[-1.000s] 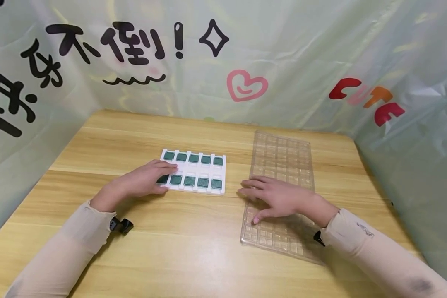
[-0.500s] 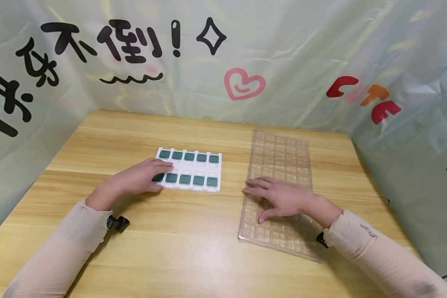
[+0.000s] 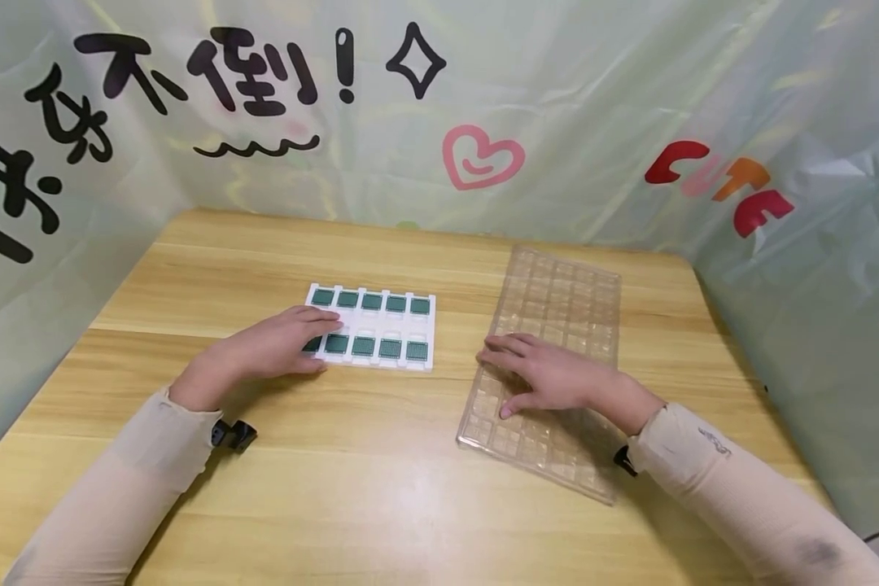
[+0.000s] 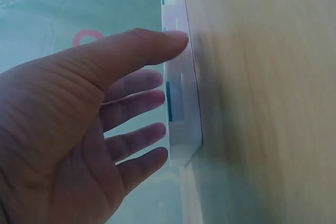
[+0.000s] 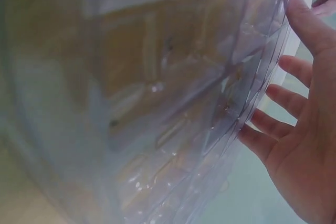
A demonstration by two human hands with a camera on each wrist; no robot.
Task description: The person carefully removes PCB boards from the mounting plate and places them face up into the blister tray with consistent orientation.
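A white tray (image 3: 381,328) with two rows of green square chips (image 3: 363,347) lies left of the table's middle. My left hand (image 3: 277,346) rests over its left end and covers part of a chip there. In the left wrist view the thumb (image 4: 142,51) lies against the tray's side, with the other fingers loosely straight. To the right is a clear plastic tray (image 3: 567,305) with many square pockets, set at a slant. My right hand (image 3: 549,374) lies spread over its left middle, fingertips (image 5: 257,116) touching its pocketed top.
Both trays are on a wood-grain table (image 3: 381,488), with a strip of bare wood between them. A pale printed curtain (image 3: 579,98) closes off the back and sides. Black wrist cameras (image 3: 234,435) hang below the sleeves.
The clear tray has turned under my right hand: its near end has swung left and its far end right. My left hand keeps its place on the white tray.
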